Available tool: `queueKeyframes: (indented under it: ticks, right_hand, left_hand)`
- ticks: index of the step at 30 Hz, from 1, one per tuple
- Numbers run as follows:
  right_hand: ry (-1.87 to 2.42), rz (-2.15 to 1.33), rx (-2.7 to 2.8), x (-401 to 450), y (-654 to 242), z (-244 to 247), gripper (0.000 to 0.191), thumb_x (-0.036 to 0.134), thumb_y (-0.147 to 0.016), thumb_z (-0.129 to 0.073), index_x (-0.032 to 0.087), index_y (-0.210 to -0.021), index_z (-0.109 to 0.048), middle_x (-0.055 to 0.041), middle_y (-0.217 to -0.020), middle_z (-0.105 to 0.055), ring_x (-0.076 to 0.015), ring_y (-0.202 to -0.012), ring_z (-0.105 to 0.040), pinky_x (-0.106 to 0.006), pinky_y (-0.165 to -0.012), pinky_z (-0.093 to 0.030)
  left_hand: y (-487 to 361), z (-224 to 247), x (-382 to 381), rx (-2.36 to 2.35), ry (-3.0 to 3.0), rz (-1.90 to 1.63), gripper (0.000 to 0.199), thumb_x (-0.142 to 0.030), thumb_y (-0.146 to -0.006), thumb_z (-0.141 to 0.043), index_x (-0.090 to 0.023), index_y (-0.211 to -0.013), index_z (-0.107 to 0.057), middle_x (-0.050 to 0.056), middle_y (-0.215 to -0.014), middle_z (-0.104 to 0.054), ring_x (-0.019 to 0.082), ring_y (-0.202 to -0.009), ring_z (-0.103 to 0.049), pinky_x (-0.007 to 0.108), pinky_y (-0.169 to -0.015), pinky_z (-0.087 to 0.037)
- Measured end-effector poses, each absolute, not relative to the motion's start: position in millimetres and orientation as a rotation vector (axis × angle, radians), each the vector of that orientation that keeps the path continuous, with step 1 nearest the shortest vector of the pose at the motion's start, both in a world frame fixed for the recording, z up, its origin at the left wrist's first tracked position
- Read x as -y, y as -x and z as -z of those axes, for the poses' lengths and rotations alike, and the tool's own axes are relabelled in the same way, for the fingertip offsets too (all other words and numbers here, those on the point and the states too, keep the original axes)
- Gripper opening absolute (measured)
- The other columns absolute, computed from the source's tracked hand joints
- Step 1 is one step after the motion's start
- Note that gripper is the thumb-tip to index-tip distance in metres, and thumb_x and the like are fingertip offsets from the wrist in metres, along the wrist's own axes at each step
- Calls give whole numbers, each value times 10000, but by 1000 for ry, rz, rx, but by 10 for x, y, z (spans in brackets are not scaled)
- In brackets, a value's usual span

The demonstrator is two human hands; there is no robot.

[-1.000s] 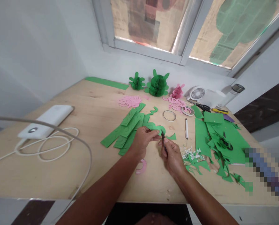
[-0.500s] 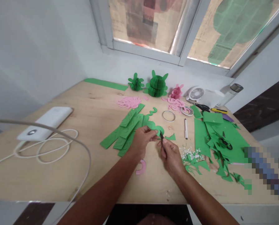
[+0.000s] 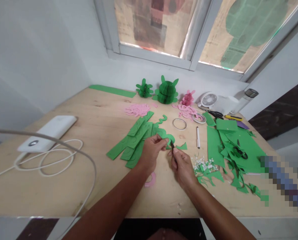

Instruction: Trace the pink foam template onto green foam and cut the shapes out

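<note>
Near the middle of the table, my left hand (image 3: 152, 150) pinches a curved green paper piece (image 3: 170, 137) between thumb and fingers. Close on its right, my right hand (image 3: 181, 163) is closed around small dark scissors (image 3: 172, 145), whose blades meet the paper's edge. The finger loops are mostly hidden by my hand. Left of my hands lie overlapping green paper strips (image 3: 136, 141) with curved outlines on them. A pink curved piece (image 3: 151, 180) lies below my left wrist, and a small green offcut (image 3: 182, 146) is just beyond my right hand.
Green sheets (image 3: 254, 150) and scraps cover the right side, beside a white pen (image 3: 198, 137) and tape rings. Behind stand paper figures (image 3: 166, 91), a small fan (image 3: 208, 99) and a bottle (image 3: 246, 98). A white power bank (image 3: 49, 133) with a looped cable lies left.
The view has shifted very slightly. Both hands stay nearly in place, with the green piece turned a little at the scissors.
</note>
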State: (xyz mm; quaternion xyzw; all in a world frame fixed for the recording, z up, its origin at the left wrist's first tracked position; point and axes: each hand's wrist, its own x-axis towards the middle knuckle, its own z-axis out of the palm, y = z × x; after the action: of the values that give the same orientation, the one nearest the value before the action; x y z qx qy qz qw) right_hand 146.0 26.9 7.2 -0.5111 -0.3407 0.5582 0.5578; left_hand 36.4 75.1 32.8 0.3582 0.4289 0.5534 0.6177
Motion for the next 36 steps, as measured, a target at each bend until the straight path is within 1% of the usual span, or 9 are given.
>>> queueKeyframes:
  ticks: [6,20,28,36]
  right_hand:
    - [1191,-1319,781,-278,-1456,-67,478,639,-718,-691,173,-706,-589,115,-387,-338,-51,-353,-206,-233,-379,-106]
    - [1205,-1313,813,-287,-1465,-45,489,653,-724,-674,170,-725,-597,116,-387,-337,-53,-348,-212,-236,-379,-106]
    - [1211,-1309,836,-284,-1466,-43,477,647,-736,-664,176,-717,-591,111,-393,-340,-57,-358,-215,-240,-386,-115]
    - [1203,-1320,842,-276,-1469,-48,469,639,-738,-670,178,-707,-590,111,-393,-340,-55,-357,-216,-235,-383,-113]
  left_hand:
    - [-380,-379,-708,-959,-803,-1222,171,-282,-593,-720,-171,-601,-590,-36,-537,-567,91,-491,-469,244,-545,-390]
    - [-384,-367,-713,-949,-775,-1213,185,-278,-595,-719,-167,-578,-572,-23,-523,-596,89,-476,-484,237,-539,-393]
    - [-361,-414,-711,-964,-792,-1198,170,-274,-586,-709,-167,-552,-581,-18,-498,-579,90,-462,-473,226,-503,-365]
    - [-332,-406,-751,-946,-810,-1164,158,-256,-545,-718,-172,-545,-585,-35,-469,-541,86,-445,-457,223,-479,-345]
